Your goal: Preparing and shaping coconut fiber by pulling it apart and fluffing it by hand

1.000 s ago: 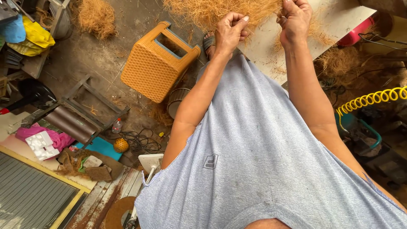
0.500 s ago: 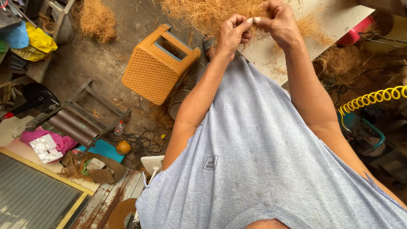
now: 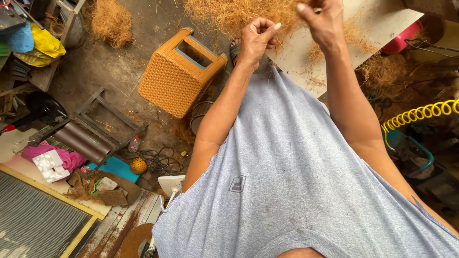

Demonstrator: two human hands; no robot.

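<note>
head view: left hand (image 3: 256, 40) has fingers curled in, thumb pressed to forefinger, pinching thin strands of the coir fibre (image 3: 239, 14); right hand (image 3: 322, 24) is likewise curled, fingertips closed on strands of the same tuft. fibre mass lies on the pale board (image 3: 373, 24) at top of frame, just beyond both hands. orange wicker stool (image 3: 179, 71) lies tipped on the floor to the left, yellow coiled hose (image 3: 420, 114) at right.

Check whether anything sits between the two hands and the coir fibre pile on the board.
Nothing visible does. The left hand and right hand are raised right at the fibre pile on the white board, fingers pinched in its strands.
</note>
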